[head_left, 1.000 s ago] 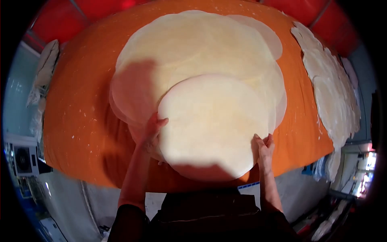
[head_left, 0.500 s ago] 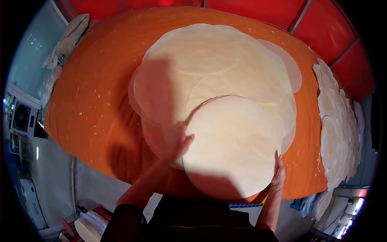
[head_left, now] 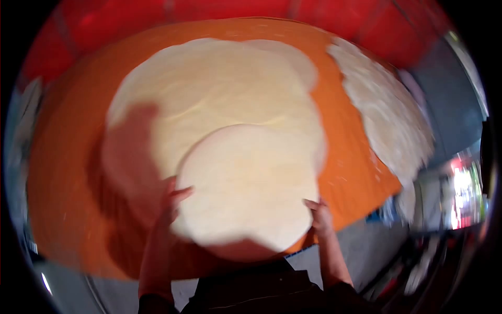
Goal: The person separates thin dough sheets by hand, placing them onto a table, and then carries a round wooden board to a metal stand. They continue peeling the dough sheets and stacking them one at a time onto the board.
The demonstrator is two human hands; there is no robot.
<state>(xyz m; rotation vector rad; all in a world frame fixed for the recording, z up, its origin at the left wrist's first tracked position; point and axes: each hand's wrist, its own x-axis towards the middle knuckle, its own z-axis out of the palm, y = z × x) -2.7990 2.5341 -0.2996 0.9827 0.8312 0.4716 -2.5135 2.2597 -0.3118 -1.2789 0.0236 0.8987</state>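
Observation:
A large, round, thin flatbread (head_left: 251, 178) lies nearest my body, overlapping a wide pile of similar flatbreads (head_left: 214, 78). At its left edge is my left hand (head_left: 177, 198), thumb over the top and the other fingers partly out of sight at the rim. My right hand (head_left: 320, 217) pinches the opposite edge, its thumb on the upper face and the fingers hidden beneath. Shadow falls across the near rim of this flatbread and the left side of the pile.
An orange cloth (head_left: 63, 183) covers the broad surface under the pile. Along its right side lies another heap of overlapping flatbreads (head_left: 384, 104). Red panels (head_left: 219, 9) stand behind the far edge. Grey floor (head_left: 361, 251) shows at the near right.
My view has swung to the right, so the pile sits farther left in it. The right thumb now reaches over the flatbread's edge; both hands stay at its sides.

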